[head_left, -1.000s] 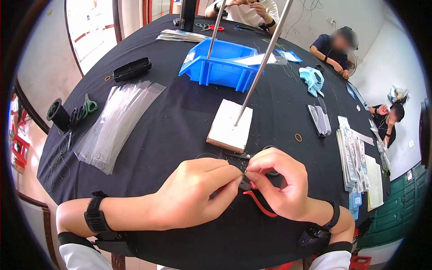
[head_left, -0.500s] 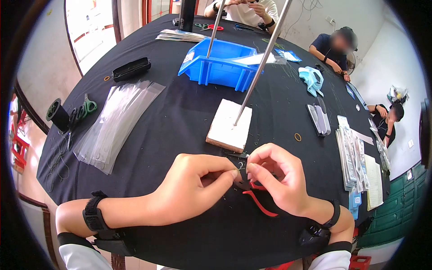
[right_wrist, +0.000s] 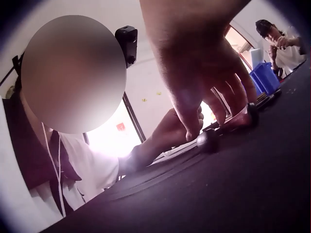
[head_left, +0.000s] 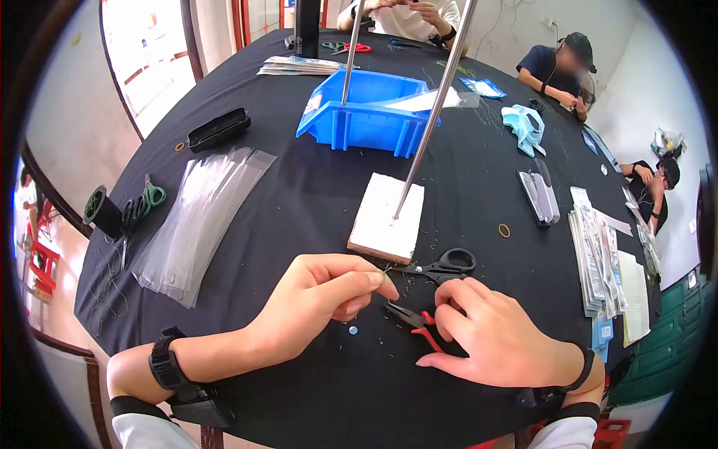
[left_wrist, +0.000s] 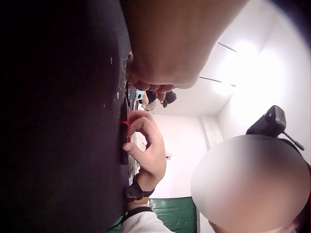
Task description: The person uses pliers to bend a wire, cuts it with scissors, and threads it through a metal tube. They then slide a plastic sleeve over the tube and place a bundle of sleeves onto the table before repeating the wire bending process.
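Pinches a tiny, thin piece point(head_left: 387, 272) between thumb and forefinger of the left hand point(head_left: 318, 303), toward the near edge of the tabletop point(head_left: 299, 404), near the white block point(head_left: 385, 217), and holds the right hand point(head_left: 501, 333) open, fingers bent, at the red-handled pliers point(head_left: 410, 317) (cannot tell if touching), near the black scissors point(head_left: 434, 271).

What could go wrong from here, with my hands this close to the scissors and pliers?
Your left hand pinches a very fine strand; it might slip and be hard to find on the black cloth.
The scissors point toward those fingertips, so a slip could nick them.
Your right hand, reaching over the pliers, might bump the scissors' handles.
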Available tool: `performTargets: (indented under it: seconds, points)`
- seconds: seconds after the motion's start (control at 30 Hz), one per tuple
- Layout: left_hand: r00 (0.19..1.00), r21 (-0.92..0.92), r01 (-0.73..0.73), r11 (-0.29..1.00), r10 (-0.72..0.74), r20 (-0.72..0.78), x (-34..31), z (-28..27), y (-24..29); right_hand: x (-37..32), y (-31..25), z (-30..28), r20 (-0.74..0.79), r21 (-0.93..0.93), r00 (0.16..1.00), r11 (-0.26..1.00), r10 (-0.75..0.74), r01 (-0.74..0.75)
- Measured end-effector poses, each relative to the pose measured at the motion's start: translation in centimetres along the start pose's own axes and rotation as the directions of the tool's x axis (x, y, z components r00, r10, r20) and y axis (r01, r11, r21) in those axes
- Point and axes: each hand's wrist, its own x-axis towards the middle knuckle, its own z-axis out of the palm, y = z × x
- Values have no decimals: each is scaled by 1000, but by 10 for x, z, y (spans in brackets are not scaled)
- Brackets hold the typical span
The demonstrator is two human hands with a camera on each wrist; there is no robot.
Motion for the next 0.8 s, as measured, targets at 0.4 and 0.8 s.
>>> performTargets:
  seconds: [0.4,0.8]
  points:
    - [996,-147,94,985,-93,17,2,1,1,7,16,22,-94,936,919,348,383,-49]
    - [989,-215,146,966,-135,67,-1,5,2,10,21,21,-506,197,860,979,59,49]
